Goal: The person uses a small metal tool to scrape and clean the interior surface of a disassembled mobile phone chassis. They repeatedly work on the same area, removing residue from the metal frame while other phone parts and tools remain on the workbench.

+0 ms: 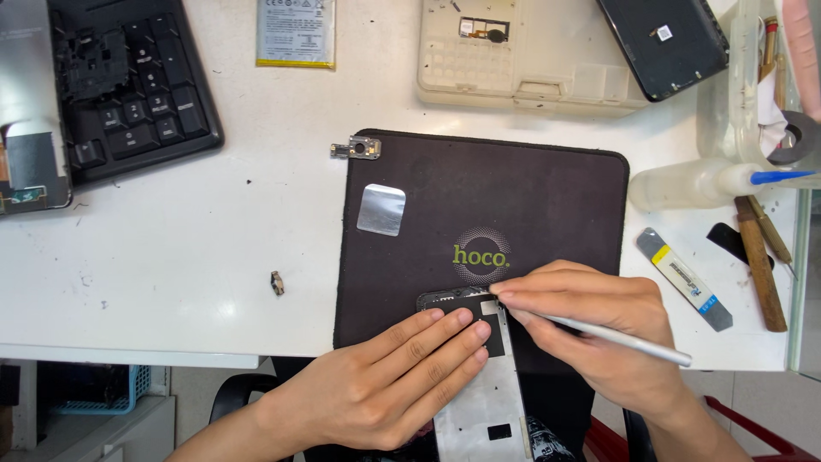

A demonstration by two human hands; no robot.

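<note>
the left hand (389, 389) lies flat, open-fingered, pinning the opened phone frame (479, 376) on the dark mat (479, 205) at the table (171, 257) edge, while the right hand (599, 321) pinches slim tweezers (616, 338) at its top corner, with a small camera part (357, 149) and battery (296, 32) already lying well beyond.

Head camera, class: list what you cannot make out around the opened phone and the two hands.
- Tip of the metal tool: hidden under the right hand fingers, head view.
- Lower end of the opened phone: cut off by the bottom edge.
- Phone's left side: covered by the left hand.
- Small loose part on the white table: too small to identify.
- Silver panel at left: cut off by the edge.
</note>
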